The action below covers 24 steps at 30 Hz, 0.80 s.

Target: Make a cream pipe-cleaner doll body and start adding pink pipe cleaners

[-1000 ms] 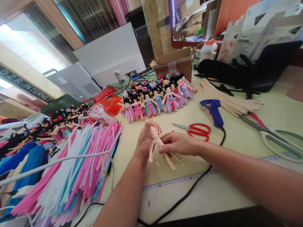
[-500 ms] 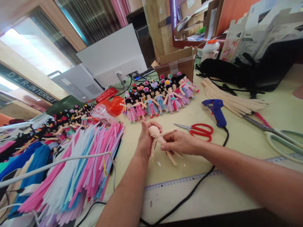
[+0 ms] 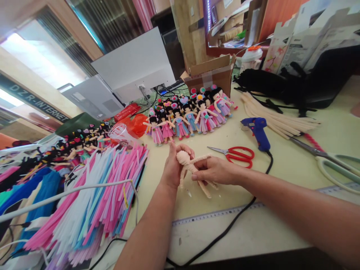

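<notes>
Doll body of cream fuzzy cord, ridged by winding, round-headed, limbs splayed; held just above the table, near its middle. From left to right: piled dolls, dark-haired; long slim strips in pink, white and blue; plastic cup, clear, tilted; left hand, cupped round the head of the doll body, thumb raised; dressed dolls in striped skirts, just in front of a cardboard box; right hand, thumb and fingers closed on the trunk; red scissors, loop-handled; glue gun of smooth blue plastic; cream strips, fanned; large scissors with pale green handles.

Counts, same direction: piled dolls and coloured strips, too overlapped for a tally; one cup; one head, two arms, two legs on the doll body; at least six dressed dolls along the front; two pairs of scissors; one glue gun.

Edges and room: narrow gap between coloured strips and left forearm; below the hands, open space down to a printed ruler, near the front edge; black cord curving beneath the right forearm; wider gap between glue gun and large scissors.
</notes>
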Each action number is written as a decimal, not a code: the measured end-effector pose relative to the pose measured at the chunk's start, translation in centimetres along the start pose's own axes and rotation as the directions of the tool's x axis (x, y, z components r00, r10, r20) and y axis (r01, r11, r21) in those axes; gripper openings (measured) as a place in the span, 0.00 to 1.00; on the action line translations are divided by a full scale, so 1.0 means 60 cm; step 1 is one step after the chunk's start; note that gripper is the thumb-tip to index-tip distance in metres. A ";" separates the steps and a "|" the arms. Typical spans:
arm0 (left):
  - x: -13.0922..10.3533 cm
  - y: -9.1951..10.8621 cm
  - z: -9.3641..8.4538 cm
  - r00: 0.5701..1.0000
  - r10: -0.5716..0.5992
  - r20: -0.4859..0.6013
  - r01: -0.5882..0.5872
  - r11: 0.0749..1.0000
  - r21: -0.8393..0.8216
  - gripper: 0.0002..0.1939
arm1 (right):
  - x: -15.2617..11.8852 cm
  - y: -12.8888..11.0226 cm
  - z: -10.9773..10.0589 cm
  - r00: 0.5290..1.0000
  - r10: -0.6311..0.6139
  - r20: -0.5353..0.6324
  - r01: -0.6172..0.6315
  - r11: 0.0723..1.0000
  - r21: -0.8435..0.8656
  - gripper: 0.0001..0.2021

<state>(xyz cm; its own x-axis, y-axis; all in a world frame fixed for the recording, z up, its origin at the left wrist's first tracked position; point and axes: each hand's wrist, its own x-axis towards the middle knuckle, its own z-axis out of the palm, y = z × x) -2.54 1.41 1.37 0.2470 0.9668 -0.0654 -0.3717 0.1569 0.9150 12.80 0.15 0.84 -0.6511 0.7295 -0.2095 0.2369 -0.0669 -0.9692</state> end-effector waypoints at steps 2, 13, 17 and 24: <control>0.001 0.002 -0.001 1.000 -0.029 -0.011 0.029 0.999 -0.013 0.34 | 0.001 0.001 -0.001 1.000 0.004 0.002 -0.004 1.000 0.007 0.08; -0.001 0.013 0.001 0.997 -0.061 -0.054 0.063 0.998 0.029 0.34 | 0.001 -0.004 -0.002 1.000 0.001 0.003 -0.001 0.999 -0.040 0.11; 0.000 0.007 -0.003 0.998 -0.003 -0.057 0.009 0.994 0.105 0.33 | 0.001 0.000 0.000 1.000 0.025 -0.012 -0.025 0.998 -0.052 0.12; 0.001 0.002 -0.009 0.997 -0.025 -0.066 0.032 0.993 0.109 0.30 | -0.001 0.000 0.001 0.999 0.041 -0.004 -0.041 0.993 -0.110 0.13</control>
<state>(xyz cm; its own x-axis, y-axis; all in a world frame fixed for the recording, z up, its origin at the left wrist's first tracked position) -3.04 1.59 1.30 0.1961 0.9739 -0.1142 -0.2636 0.1645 0.9505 12.77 0.07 0.85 -0.6379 0.7289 -0.2486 0.3412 -0.0218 -0.9397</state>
